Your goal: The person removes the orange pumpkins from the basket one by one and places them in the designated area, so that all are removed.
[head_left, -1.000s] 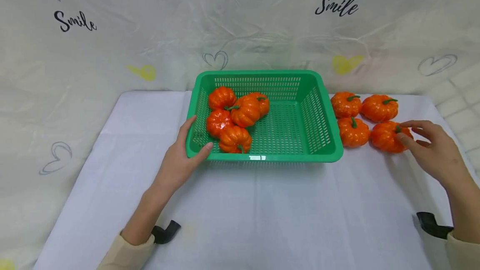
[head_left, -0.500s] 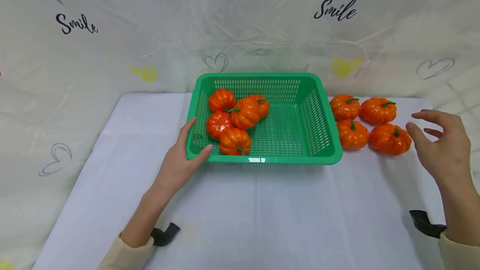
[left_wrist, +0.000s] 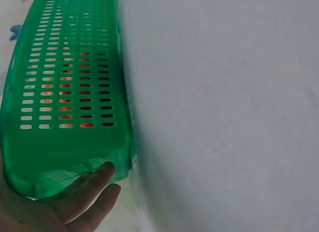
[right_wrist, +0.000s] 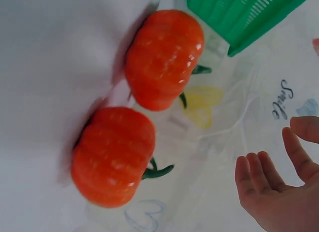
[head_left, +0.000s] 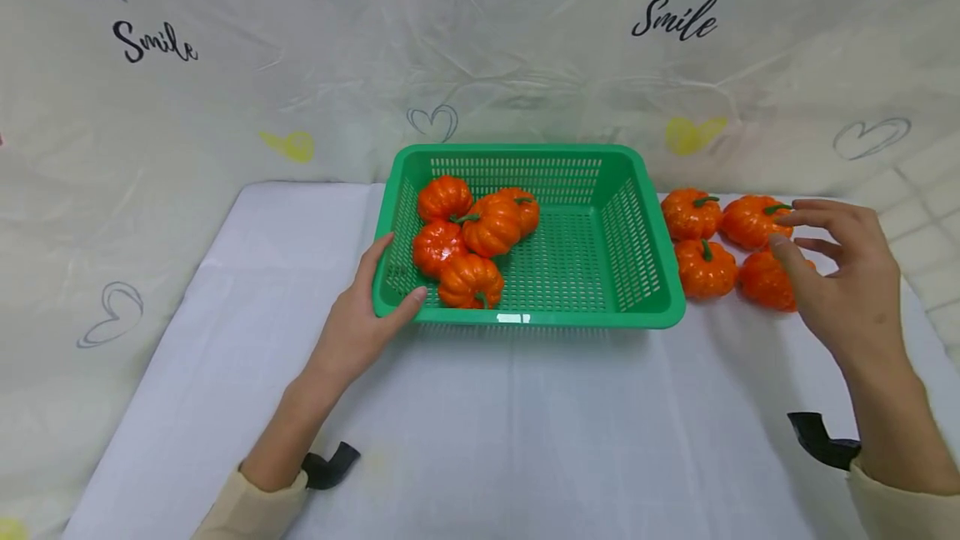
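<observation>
My left hand [head_left: 356, 319] holds the near left corner of a green plastic basket [head_left: 525, 317], its thumb over the rim. In the left wrist view, fingers [left_wrist: 82, 194] lie along the basket's outer end wall. Several small orange pumpkins [head_left: 470, 281] sit in the basket's left half. More pumpkins with green stems stand grouped right of the basket, among them a front left one [head_left: 705, 270] and a front right one [head_left: 767, 283]. My right hand [head_left: 843, 282] hovers over the group's right side, thumb and fingers apart, holding nothing. It partly covers the front right pumpkin.
A white cloth [head_left: 525, 423] covers the table. Behind it hangs a pale printed sheet [head_left: 525, 48] with hearts and lettering. The basket's right wall [head_left: 641, 232] stands close to the grouped pumpkins. A black curved piece [head_left: 821, 440] sits at the right wrist.
My right hand drew away from the front right pumpkin to the right, then came back left over the group. The left hand and the basket stay in place.
</observation>
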`<state>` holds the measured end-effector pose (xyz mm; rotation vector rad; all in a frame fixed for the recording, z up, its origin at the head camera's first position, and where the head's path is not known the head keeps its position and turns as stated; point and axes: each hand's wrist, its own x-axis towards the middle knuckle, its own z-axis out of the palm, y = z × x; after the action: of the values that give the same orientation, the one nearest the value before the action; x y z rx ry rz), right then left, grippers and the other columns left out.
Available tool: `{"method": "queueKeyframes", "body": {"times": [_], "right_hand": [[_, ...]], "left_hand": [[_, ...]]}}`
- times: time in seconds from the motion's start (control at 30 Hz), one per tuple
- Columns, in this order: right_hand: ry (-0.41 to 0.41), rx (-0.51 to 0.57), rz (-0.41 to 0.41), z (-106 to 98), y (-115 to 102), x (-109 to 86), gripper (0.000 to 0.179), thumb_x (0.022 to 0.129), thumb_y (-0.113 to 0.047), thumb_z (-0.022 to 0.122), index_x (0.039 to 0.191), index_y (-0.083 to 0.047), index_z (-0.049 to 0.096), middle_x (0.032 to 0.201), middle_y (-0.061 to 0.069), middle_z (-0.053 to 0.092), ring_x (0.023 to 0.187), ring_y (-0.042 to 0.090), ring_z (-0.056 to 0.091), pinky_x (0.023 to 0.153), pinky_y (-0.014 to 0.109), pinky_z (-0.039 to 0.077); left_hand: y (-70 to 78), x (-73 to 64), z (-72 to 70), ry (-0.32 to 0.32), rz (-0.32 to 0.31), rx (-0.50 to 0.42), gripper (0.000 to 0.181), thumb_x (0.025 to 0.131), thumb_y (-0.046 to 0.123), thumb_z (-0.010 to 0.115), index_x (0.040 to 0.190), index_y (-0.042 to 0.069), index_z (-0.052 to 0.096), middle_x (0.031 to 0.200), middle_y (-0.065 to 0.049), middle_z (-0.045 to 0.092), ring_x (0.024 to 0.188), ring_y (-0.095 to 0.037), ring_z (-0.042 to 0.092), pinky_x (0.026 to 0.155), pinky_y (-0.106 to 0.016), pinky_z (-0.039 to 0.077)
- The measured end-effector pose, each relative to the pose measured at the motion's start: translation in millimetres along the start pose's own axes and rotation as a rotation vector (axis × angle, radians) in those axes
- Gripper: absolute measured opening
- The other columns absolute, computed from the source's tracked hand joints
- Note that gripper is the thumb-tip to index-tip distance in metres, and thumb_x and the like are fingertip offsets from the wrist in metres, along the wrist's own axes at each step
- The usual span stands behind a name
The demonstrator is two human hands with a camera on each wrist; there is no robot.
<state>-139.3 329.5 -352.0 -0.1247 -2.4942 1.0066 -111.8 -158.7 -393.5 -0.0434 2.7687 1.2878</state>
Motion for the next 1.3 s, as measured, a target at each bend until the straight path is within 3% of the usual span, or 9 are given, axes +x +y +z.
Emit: {"method": "queueKeyframes", "body": {"times": [0.07, 0.23, 0.57, 0.93, 1.3], "right_hand": [[-0.009, 0.052, -0.038, 2, -4, -0.2, 0.029, 0.1, -0.009, 0.066, 0.126, 0.001, 0.069, 0.128, -0.03, 0.049, 0.124, -0.009, 0.044, 0.095, 0.002, 0.041], [-0.043, 0.15, -0.091, 9, -16, -0.4, 0.025, 0.097, -0.003, 0.067, 0.121, 0.005, 0.069, 0.128, -0.023, 0.054, 0.123, -0.003, 0.049, 0.092, 0.002, 0.042], [-0.136, 0.165, -0.13, 28, -48, -0.4, 0.026, 0.099, -0.009, 0.068, 0.124, -0.001, 0.069, 0.131, -0.023, 0.052, 0.119, -0.001, 0.053, 0.092, 0.003, 0.044], [-0.231, 0.274, -0.169, 46, -70, -2.7, 0.025, 0.1, -0.007, 0.068, 0.124, -0.001, 0.068, 0.133, -0.009, 0.057, 0.12, 0.005, 0.056, 0.096, 0.009, 0.045], [-0.301, 0.273, -0.203, 62, -88, -3.6, 0.031, 0.1, -0.01, 0.068, 0.131, -0.007, 0.066, 0.138, 0.004, 0.056, 0.121, 0.004, 0.053, 0.094, 0.01, 0.044]], "left_hand": [[0.2, 0.0, 0.1, -0.001, -0.001, 0.0, 0.085, 0.094, 0.066, 0.062, 0.162, 0.052, 0.013, 0.125, -0.014, 0.066, 0.108, -0.032, 0.065, 0.082, -0.037, 0.053], [-0.7, 0.5, 0.4, -0.002, -0.002, -0.002, 0.085, 0.094, 0.067, 0.063, 0.162, 0.052, 0.013, 0.123, -0.013, 0.066, 0.106, -0.031, 0.065, 0.08, -0.035, 0.052], [-2.0, 1.3, 0.0, -0.003, -0.002, -0.004, 0.085, 0.094, 0.066, 0.063, 0.162, 0.052, 0.012, 0.131, -0.013, 0.064, 0.109, -0.032, 0.065, 0.081, -0.035, 0.053], [-2.0, 2.9, 1.2, -0.009, 0.005, -0.009, 0.086, 0.094, 0.067, 0.062, 0.162, 0.052, 0.012, 0.15, -0.015, 0.055, 0.123, -0.034, 0.062, 0.095, -0.052, 0.056], [-3.2, 2.2, 1.7, -0.004, 0.01, -0.009, 0.085, 0.094, 0.068, 0.062, 0.162, 0.052, 0.012, 0.151, -0.018, 0.055, 0.122, -0.036, 0.062, 0.095, -0.054, 0.055]]}}
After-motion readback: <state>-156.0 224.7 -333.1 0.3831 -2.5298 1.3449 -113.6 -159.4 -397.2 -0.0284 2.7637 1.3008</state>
